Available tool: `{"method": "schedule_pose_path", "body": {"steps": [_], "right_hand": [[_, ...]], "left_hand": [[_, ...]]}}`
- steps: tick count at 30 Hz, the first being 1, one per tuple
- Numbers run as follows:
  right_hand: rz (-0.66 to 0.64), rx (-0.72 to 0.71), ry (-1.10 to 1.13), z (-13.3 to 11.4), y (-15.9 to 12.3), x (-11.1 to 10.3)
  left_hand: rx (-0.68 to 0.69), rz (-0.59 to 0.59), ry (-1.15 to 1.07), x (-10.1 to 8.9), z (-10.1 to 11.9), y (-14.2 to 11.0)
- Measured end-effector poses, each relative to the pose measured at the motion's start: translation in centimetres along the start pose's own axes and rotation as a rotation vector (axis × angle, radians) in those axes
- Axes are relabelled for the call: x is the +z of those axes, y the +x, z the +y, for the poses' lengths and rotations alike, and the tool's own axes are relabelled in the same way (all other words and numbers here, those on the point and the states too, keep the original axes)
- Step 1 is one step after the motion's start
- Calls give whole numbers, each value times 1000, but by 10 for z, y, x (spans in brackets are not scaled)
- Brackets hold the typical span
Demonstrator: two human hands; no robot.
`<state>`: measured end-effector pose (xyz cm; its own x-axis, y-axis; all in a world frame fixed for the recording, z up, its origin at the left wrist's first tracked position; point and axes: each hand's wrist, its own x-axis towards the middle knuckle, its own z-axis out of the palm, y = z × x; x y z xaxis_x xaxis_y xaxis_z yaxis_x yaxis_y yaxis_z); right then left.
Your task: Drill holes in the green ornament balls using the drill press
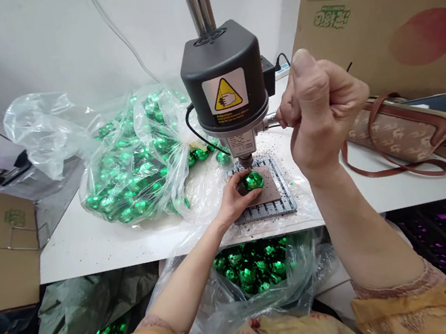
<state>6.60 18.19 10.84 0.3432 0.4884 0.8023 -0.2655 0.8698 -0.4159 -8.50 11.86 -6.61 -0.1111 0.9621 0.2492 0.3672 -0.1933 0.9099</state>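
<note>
With thumb and fingers, my left hand [236, 197] grips a shiny green faceted ball [254, 180]. The ball rests on a brown board [270, 185] over the slotted grey base plate [289, 199] of a small drill press [223, 77]. Just above the ball is the drill's chuck [246, 160]; the bit's tip is too small to make out. My right hand [318, 102] is closed at the right of the drill head, its fingers around the feed lever [270, 121], most of which the hand hides.
A clear bag of green balls [131, 169] lies on the white table [93, 253] at left. Below the table edge, another bag holds green balls [250, 269]. A patterned handbag [401, 126] sits at right, before a cardboard box [373, 27]. Dark shavings surround the base.
</note>
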Motion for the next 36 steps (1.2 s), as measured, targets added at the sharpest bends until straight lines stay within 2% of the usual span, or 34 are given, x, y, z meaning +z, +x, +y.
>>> {"method": "schedule_pose_path", "body": {"steps": [6, 11, 22, 36], "right_hand": [[34, -13, -43, 8, -13, -7], [53, -111, 62, 12, -24, -12], [13, -252, 121, 23, -37, -22], [-18, -302, 93, 24, -53, -33]], "left_hand": [[-15, -14, 24, 0, -9, -5], [-3, -15, 40, 1, -11, -5], [3, -14, 20, 1, -10, -5], [-2, 14, 37, 1, -7, -6]]}}
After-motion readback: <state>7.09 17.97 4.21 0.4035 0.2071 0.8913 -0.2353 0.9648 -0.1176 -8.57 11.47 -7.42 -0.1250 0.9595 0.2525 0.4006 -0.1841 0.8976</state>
